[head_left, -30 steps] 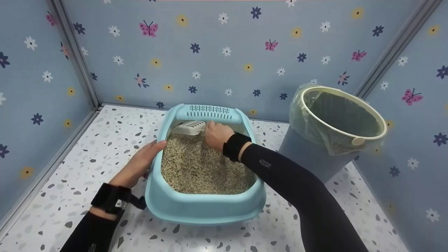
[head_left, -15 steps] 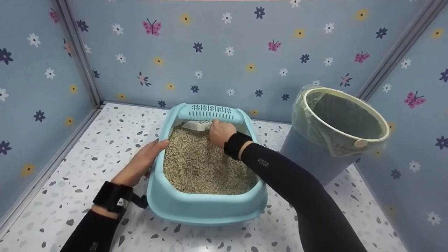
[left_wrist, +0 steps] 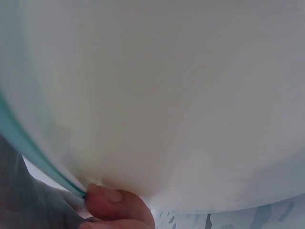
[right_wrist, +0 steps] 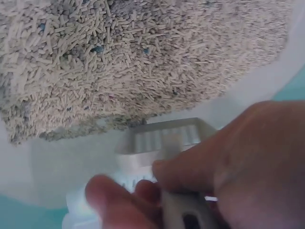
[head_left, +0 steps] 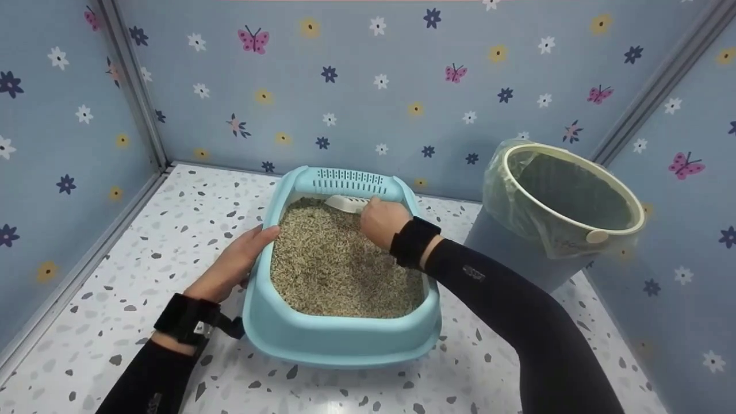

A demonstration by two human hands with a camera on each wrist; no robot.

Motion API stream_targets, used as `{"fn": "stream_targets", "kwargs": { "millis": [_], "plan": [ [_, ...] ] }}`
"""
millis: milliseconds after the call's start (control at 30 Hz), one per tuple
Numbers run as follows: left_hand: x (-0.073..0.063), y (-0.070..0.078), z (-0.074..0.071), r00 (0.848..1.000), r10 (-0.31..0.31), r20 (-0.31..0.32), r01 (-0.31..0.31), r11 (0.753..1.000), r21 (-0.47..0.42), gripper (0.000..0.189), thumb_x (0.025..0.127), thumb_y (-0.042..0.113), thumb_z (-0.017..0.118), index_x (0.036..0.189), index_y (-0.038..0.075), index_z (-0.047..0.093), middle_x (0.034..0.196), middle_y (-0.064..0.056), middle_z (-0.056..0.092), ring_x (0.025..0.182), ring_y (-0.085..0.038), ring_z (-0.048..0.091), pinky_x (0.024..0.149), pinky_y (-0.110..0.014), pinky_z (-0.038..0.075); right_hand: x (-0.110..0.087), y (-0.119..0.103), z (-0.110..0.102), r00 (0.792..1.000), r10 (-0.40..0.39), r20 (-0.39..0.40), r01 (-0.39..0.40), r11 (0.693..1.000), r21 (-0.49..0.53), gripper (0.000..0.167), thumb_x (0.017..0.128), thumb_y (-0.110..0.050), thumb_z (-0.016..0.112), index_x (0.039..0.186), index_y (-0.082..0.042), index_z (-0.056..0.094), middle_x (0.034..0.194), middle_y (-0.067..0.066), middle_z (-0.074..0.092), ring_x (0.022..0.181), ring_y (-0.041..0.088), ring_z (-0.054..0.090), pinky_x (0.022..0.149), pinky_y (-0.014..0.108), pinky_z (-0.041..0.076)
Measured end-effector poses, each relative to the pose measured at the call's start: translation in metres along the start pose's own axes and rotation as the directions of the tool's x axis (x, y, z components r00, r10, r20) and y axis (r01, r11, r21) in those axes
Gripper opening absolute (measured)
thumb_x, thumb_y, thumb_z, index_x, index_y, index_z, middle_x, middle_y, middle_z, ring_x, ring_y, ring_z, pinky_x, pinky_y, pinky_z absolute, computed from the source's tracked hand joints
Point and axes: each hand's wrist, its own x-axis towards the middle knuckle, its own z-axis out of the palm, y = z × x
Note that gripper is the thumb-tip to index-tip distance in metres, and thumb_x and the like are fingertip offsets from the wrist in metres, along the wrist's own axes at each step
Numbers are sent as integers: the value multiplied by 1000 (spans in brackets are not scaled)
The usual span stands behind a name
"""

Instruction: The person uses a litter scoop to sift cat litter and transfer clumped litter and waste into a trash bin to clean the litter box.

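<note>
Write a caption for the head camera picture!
Right hand holds a slotted litter scoop; left hand grips the litter box.

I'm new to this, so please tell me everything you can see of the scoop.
The scoop is off-white and looks like plastic, with slots in its walled head. The right hand grips its handle, hiding part of it. Its head points to the person's left, at the far edge of the litter inside the tray; whether it touches the litter is unclear.

Blue walls (head_left: pixel 351 52) printed with flowers (head_left: pixel 329 74), butterflies (head_left: pixel 253 39); grey corner strips (head_left: pixel 135 86); speckled white floor (head_left: pixel 144 253).
</note>
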Motion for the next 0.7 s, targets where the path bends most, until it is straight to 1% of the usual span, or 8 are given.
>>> {"fn": "stream_targets", "kwargs": {
  "millis": [100,167,267,333,400,533,600,700],
  "plan": [
    [1,2,-2,1000,6,-5,-6,1000,1,78,111,67,54,158,4,48,85,-12,62,55,-14,51,43,-28,32,-6,2,-3,1000,25,-10,-25,1000,9,29,113,-8,59,91,-3,78,99,13,74,58,12,53,51,30,61],
    [1,3,-4,1000,11,-10,-11,1000,3,78,111,68,54,156,4,50,87,-16,64,55,-15,52,42,-27,32,-6,1,-4,999,52,1,-52,998,27,29,113,-8,59,95,-1,81,104,17,77,59,13,62,51,30,61],
    [-1,2,-5,1000,11,-17,-11,1000,4,77,111,68,53,154,4,52,91,-20,65,55,-14,52,42,-27,32,-1,-4,-3,996,79,50,-81,996,45,31,115,-11,56,112,2,84,122,24,78,65,18,74,54,32,64],
    [-1,0,-5,1000,5,-23,-4,1000,10,76,112,68,53,153,4,52,90,-18,66,53,-14,49,42,-27,33,6,-8,-2,992,83,100,-88,995,49,33,117,-13,54,122,1,83,130,23,76,71,19,76,57,32,65],
    [-2,-1,-4,1000,-1,-26,1,1000,10,74,112,66,53,152,4,52,90,-18,66,54,-14,51,42,-27,33,13,-13,0,987,65,147,-70,997,29,35,119,-16,52,133,0,80,139,23,73,75,20,78,60,32,66],
    [-3,-2,-1,1000,1,-31,0,1000,11,75,112,67,53,155,5,53,97,-21,69,60,-18,60,43,-28,38,27,-21,4,971,43,235,-43,999,-5,38,120,-19,50,141,0,75,140,20,72,82,18,77,63,29,66],
    [-3,-1,0,1000,1,-28,-1,1000,6,76,111,67,54,156,6,52,99,-22,70,61,-18,62,43,-28,38,33,-23,5,966,42,254,-40,999,-11,38,120,-19,50,142,2,73,137,20,73,82,17,76,64,29,66],
    [-2,1,0,1000,5,-23,-5,1000,4,77,111,68,54,158,7,52,95,-21,70,57,-17,59,42,-28,37,38,-22,7,970,37,239,-32,999,-23,37,120,-18,50,136,2,76,127,18,74,76,15,71,64,29,66]
  ]
}}
